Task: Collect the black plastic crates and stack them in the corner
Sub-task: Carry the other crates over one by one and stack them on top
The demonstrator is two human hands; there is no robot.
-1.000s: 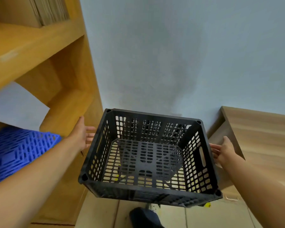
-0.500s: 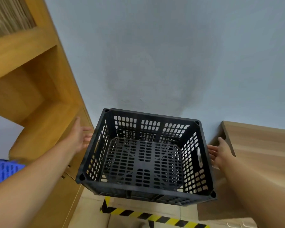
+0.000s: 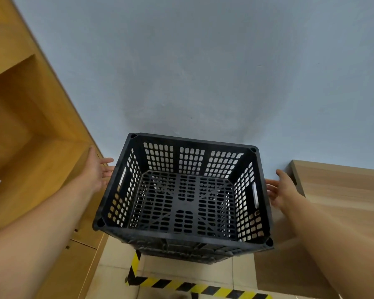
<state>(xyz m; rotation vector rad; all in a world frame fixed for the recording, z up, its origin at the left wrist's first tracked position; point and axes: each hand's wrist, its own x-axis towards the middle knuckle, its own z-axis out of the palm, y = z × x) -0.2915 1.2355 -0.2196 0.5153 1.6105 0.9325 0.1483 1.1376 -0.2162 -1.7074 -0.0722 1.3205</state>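
Crate (image 3: 183, 197) – between left hand (image 3: 96, 172), right hand (image 3: 282, 190)

A crate (image 3: 183, 197) sits between two hands, left hand (image 3: 95, 172) and right hand (image 3: 282, 192), before the wall (image 3: 203, 72), shelving (image 3: 30, 126) left, counter (image 3: 341, 190) right.

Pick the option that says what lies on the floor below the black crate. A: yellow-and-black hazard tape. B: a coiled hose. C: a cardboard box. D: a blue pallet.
A: under the black crate, yellow-and-black hazard tape runs across the pale floor tiles, with one strip turning up towards the crate.
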